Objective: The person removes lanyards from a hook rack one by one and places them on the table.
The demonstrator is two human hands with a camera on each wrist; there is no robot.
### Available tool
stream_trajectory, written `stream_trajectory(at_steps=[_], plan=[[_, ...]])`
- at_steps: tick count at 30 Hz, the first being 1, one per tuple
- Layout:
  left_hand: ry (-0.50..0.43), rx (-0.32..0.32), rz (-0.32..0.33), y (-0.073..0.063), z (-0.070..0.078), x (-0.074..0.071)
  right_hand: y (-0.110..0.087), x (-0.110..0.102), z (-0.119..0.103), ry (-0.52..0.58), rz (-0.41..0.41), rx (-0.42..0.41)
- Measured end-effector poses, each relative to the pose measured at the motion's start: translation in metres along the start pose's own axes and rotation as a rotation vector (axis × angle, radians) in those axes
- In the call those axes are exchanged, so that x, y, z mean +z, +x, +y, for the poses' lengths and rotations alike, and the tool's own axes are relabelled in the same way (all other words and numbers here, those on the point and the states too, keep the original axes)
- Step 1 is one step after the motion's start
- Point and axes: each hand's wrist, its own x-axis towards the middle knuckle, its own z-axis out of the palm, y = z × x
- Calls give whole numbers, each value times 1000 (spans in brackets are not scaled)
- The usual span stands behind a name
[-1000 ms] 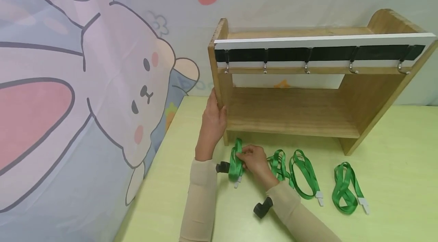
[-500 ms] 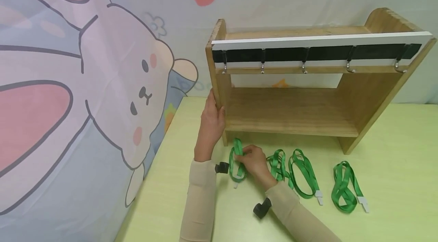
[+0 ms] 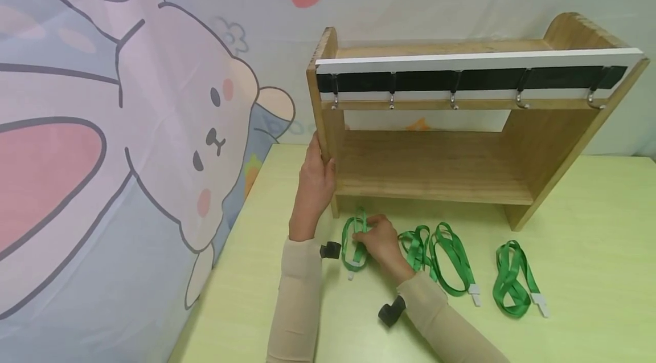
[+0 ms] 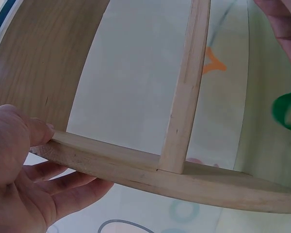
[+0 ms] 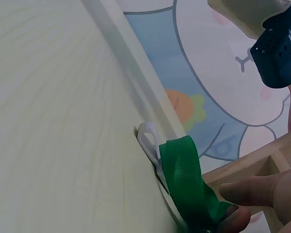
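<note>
My left hand (image 3: 314,185) grips the left side panel of a wooden shelf (image 3: 435,166). In the left wrist view the thumb of that hand (image 4: 26,170) lies on one face of the panel and the fingers on the other. My right hand (image 3: 382,240) pinches a green lanyard (image 3: 345,246) just above the table, in front of the shelf's left leg. Seen from the right wrist, the green strap (image 5: 182,179) runs between thumb and fingertip, and its white clip (image 5: 148,138) is by the tabletop. Part of this lanyard is hidden behind the fingers.
Along the shelf's front runs a white and black strip with several metal hooks (image 3: 453,102). Further green lanyards (image 3: 453,257) lie right of my right hand, one (image 3: 512,277) farther off. A printed cloth (image 3: 169,123) hangs behind the yellow-green table (image 3: 605,237).
The pinched lanyard has spread from a bunched strap into a more open loop, its upper end shifting slightly right. My left hand keeps its hold on the shelf.
</note>
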Motion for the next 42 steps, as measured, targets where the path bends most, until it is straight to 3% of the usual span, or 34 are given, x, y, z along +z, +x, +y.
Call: stream_trajectory(at_steps=[6,18,26,36,42], plan=[[2,-15,-6,1,2,2,-1,-5,-3,-1,-2,-8],[-54,-71,-31,8,7,10,-6,-33,-24,119,-35,7],[-138,-118,-57,0,3,10,-10,-39,-33,183,-39,-52],[-66,-136,-130,-18,-4,-5,-23,-68,-41,159,9,-180],[-11,-132,-176,-27,-9,-18,-26,-88,-42,59,67,-283]])
